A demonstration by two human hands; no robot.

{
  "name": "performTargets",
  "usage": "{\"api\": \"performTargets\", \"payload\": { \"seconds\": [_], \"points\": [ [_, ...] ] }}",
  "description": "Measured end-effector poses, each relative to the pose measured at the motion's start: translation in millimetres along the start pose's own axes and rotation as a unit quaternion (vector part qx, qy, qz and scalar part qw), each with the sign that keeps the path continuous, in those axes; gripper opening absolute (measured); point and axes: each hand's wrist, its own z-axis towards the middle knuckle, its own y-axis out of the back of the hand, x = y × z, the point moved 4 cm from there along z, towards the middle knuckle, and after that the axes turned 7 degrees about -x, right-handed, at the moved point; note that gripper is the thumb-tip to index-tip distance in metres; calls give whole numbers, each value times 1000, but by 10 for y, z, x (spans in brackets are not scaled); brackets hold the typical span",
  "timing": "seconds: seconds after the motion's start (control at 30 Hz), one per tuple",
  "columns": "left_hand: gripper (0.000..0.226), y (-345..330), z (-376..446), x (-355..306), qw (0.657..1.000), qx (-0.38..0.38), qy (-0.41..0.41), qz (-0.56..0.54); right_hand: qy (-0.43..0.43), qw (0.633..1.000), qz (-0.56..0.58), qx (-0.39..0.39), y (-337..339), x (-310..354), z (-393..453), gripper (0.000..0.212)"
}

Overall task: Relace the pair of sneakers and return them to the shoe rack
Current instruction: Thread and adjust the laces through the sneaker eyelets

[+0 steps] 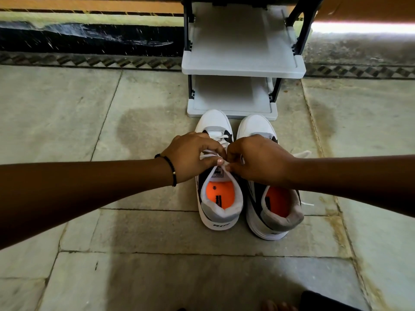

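both hands at the laces of the left-hand sneaker, floor in front of shoe rack.

left hand [193, 154] and right hand [258, 159] reach in from either side, forearms near level, knuckles up, fingers curled; thumb and fingertips of each pinch the white lace [221, 141] over the tongue of the left sneaker [219, 176]. beaded bracelet [169, 168] on left wrist. right sneaker [272, 205] sits just beside it, touching, its lace trailing loose. both toes point at the grey shoe rack [243, 69], almost touching its lowest shelf; stone-tile floor [157, 265].
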Motion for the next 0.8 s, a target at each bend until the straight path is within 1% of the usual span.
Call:
{"api": "performTargets", "payload": {
  "seconds": [0.13, 0.23, 0.37, 0.53, 0.7, 0.8],
  "points": [
    [28, -7, 8, -23, 1000, 18, -9, 0, 49, 996, -71, 13, 17, 19, 14, 16],
    [33, 30, 31, -27, 998, 32, -21, 41, 83, 990, -113, 19, 50, 34, 21, 11],
    [36, 54, 60, -36, 993, 43, -46, 102, 94, 987, -127, 28, 85, 23, 24, 16],
    [43, 40, 62, -13, 992, 43, -71, 95, 109, 984, -143, 16, 81, -1, 1, 17],
    [34, 8, 58, 18, 995, 30, -69, 66, 111, 981, -159, 28, 76, -18, 9, 13],
    [29, -5, 61, 31, 997, 21, -63, 45, 111, 979, -171, 30, 87, -28, 23, 16]
  ]
}}
